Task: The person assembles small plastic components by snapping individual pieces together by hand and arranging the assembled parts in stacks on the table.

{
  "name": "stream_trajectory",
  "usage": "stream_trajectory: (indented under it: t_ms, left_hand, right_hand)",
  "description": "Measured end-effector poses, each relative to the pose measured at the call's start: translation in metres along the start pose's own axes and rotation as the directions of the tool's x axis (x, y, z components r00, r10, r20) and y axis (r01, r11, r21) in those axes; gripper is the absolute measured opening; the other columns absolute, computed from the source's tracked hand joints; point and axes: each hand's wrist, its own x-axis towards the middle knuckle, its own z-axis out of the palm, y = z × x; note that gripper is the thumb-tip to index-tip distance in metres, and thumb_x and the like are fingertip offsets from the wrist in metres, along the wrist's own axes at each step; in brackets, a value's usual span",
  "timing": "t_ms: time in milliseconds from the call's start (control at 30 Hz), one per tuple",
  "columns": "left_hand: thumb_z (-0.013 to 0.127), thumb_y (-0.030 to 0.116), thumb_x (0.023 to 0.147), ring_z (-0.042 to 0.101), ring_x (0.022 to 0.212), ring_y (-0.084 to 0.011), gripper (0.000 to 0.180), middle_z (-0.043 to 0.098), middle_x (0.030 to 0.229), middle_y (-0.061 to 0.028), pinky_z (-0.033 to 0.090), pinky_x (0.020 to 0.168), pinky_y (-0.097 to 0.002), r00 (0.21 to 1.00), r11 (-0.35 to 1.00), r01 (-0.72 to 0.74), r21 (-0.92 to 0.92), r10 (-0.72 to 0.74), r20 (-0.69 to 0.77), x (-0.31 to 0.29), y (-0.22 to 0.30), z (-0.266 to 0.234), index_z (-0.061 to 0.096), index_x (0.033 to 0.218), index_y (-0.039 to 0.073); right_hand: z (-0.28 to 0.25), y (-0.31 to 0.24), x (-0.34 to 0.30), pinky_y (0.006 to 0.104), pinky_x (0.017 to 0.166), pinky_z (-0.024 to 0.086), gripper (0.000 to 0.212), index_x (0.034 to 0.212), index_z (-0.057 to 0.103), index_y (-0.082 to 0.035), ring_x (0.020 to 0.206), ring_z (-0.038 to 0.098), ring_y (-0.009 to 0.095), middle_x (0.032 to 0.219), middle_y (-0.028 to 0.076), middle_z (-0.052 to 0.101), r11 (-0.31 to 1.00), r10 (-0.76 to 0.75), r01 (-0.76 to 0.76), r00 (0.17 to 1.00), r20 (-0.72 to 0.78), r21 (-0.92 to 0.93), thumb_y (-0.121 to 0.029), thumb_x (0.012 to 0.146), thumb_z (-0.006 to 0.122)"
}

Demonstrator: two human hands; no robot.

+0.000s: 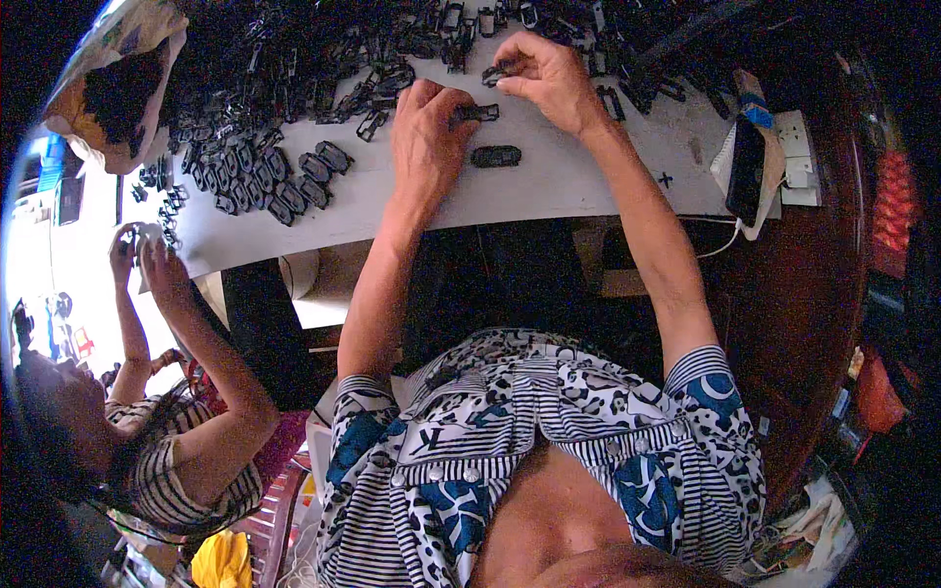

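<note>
- Here's the left hand [429,132], knuckles up over the worktable [598,186], fingers curled and grasping a black frame [480,113] whose end pokes out toward the right.
- And the right hand [557,83], a touch farther from the body, has thumb and forefinger pinched together on a small black part [494,73]; the fingers cover much of it, so its full shape can't be told.
- The two pieces sit near each other, the small part just beyond the frame, with a gap between them!
- Right below, nearer the person, a dark oval piece [496,156] lies flat on the pale surface, touched by neither hand.
- Over to the left, what a cluster: black oval shells [260,178] packed close together, many leaning on their neighbours.
- Along the far side, a big jumbled heap of black parts [284,73] spreads across the table, many of them open frames.
- Out at the right end, a dark phone [748,171] stands tilted, a white cable [723,242] trailing below, a white power strip [799,162] just beside it.
- On the left flank, a co-worker in a striped top [201,470] has both hands [139,250] raised close together by the table's edge; what they grip is too blurred to tell.
</note>
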Motion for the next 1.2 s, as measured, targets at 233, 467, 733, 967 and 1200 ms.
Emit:
stream_trajectory:
  t_ms: [233,467,733,967,1200]
  left_hand:
    - [0.076,0.008,0.064,0.052,0.091,-0.0291,0.031,0.057,0.093,-0.0086,0.044,0.08,-0.0381,0.998,0.997,-0.063,-0.037,0.063,0.004,0.0,0.001,0.002,0.068,0.094,0.009]
    - [0.079,0.01,0.061,0.052,0.091,-0.0292,0.032,0.057,0.093,-0.0082,0.044,0.08,-0.038,0.998,0.998,-0.064,-0.021,0.064,0.011,0.002,0.002,0.003,0.069,0.092,0.009]
    - [0.079,0.01,0.062,0.051,0.093,-0.0289,0.035,0.058,0.093,-0.0077,0.043,0.081,-0.0385,0.995,0.994,-0.1,-0.052,0.101,0.017,0.002,-0.002,0.002,0.068,0.095,0.009]
    - [0.075,0.008,0.072,0.061,0.089,-0.0207,0.03,0.063,0.096,-0.0076,0.048,0.078,-0.0328,0.994,0.922,-0.089,-0.377,0.108,0.031,0.009,0.027,-0.014,0.066,0.1,0.004]
    - [0.071,0.006,0.08,0.054,0.065,-0.0083,0.01,0.062,0.073,-0.0027,0.045,0.059,-0.0239,0.948,0.545,0.303,-0.782,-0.256,0.189,0.02,0.021,-0.009,0.064,0.083,-0.002]
  right_hand:
    - [-0.009,-0.001,-0.009,0.0308,0.081,0.048,0.029,0.097,0.066,-0.004,0.091,0.059,0.024,0.091,0.007,0.057,0.785,-0.306,0.233,0.951,-0.032,-0.574,-0.005,0.069,0.074]
    - [-0.058,-0.027,-0.057,0.037,0.081,0.048,0.033,0.101,0.066,-0.004,0.093,0.059,0.027,0.098,0.008,0.058,0.846,0.018,-0.044,0.998,-0.054,-0.532,-0.012,0.069,0.075]
    - [-0.037,-0.013,-0.062,0.0364,0.077,0.048,0.031,0.102,0.063,-0.003,0.09,0.059,0.027,0.095,0.009,0.058,0.687,-0.006,-0.002,1.0,-0.008,-0.727,-0.012,0.074,0.072]
    - [-0.033,-0.028,-0.051,0.0313,0.072,0.049,0.027,0.105,0.056,-0.001,0.079,0.059,0.016,0.085,0.006,0.061,0.976,0.138,-0.164,0.975,0.173,0.146,-0.011,0.082,0.067]
    - [-0.013,-0.052,-0.04,0.0339,0.076,0.051,0.036,0.108,0.056,-0.003,0.087,0.062,0.025,0.096,0.011,0.061,0.925,-0.234,0.201,0.97,-0.067,-0.323,-0.017,0.078,0.071]
